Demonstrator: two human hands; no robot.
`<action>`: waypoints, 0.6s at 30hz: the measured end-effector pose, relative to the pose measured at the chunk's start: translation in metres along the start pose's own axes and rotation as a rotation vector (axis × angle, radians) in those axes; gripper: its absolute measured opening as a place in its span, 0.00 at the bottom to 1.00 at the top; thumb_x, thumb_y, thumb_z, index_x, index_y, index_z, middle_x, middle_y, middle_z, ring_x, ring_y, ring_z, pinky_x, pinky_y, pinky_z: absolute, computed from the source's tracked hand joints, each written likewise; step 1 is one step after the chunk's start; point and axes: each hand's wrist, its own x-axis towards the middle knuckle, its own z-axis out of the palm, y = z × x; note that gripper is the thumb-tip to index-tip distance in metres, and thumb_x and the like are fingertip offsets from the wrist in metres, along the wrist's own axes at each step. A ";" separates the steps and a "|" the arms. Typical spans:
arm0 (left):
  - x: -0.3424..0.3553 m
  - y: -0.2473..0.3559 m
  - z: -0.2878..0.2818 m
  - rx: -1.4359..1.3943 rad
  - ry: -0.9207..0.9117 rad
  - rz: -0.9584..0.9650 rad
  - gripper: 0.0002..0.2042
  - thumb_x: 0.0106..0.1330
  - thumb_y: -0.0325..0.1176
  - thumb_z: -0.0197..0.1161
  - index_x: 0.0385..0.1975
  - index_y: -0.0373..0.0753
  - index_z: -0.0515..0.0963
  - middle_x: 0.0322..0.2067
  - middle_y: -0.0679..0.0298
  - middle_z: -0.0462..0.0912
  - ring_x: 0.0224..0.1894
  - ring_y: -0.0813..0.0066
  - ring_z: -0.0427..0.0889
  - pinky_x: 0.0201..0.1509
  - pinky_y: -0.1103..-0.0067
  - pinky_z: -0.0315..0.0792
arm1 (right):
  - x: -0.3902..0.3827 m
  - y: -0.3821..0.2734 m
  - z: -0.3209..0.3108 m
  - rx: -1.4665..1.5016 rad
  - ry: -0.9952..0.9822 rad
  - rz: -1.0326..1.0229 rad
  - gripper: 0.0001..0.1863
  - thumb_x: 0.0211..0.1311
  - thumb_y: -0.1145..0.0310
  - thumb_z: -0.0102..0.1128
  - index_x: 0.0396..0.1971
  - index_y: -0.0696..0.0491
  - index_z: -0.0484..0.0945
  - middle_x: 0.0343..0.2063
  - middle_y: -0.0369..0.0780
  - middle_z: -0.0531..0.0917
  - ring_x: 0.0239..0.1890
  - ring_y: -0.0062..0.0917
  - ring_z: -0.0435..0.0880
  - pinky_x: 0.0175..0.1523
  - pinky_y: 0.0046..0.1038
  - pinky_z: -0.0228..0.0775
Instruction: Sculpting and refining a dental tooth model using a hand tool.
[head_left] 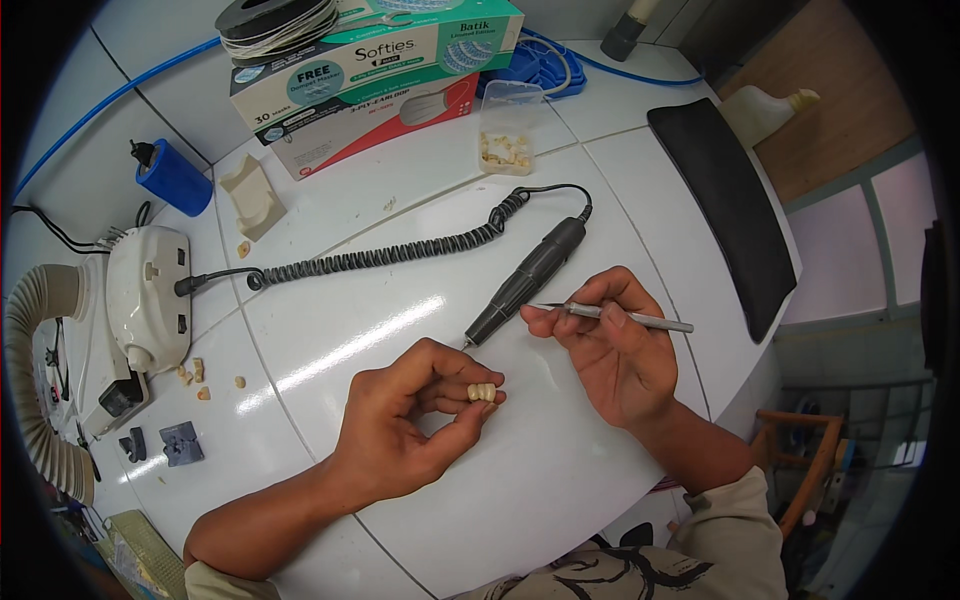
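Hands at the white worktop (400, 200)
At centre, the left hand (405, 420) pinched a small tooth model (482, 392); the right hand (610, 345) gripped a slim metal tool (625, 317).

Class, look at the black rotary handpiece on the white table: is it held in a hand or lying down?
Lying down. The black handpiece rests flat on the white table, untouched; the right hand holds a thin metal tool instead.

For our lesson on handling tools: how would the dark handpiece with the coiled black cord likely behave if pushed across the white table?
The dark cylindrical handpiece is round-bodied and lies flat, so it would probably roll sideways. The glossy white table looks smooth, so it may slide easily. Its coiled black cord would likely stretch, then tug it back.
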 end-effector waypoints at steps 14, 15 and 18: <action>-0.003 0.008 0.004 0.221 -0.012 -0.012 0.14 0.70 0.17 0.69 0.50 0.29 0.73 0.46 0.51 0.90 0.55 0.60 0.91 0.60 0.72 0.88 | -0.007 -0.017 0.007 -0.434 -0.093 0.093 0.10 0.74 0.74 0.57 0.47 0.64 0.80 0.36 0.45 0.87 0.39 0.24 0.90 0.42 0.25 0.82; -0.003 0.009 0.005 0.220 -0.012 -0.013 0.14 0.70 0.17 0.69 0.50 0.29 0.73 0.46 0.51 0.90 0.55 0.60 0.91 0.60 0.72 0.88 | -0.006 -0.018 0.008 -0.457 -0.094 0.118 0.09 0.73 0.75 0.58 0.46 0.64 0.81 0.35 0.44 0.87 0.36 0.22 0.89 0.40 0.24 0.82; -0.005 0.009 0.006 0.275 -0.003 -0.036 0.15 0.69 0.17 0.70 0.51 0.29 0.73 0.47 0.52 0.90 0.56 0.60 0.90 0.60 0.73 0.88 | -0.003 -0.020 0.012 -0.506 -0.095 0.143 0.08 0.69 0.77 0.60 0.43 0.64 0.82 0.33 0.43 0.87 0.32 0.20 0.88 0.37 0.22 0.81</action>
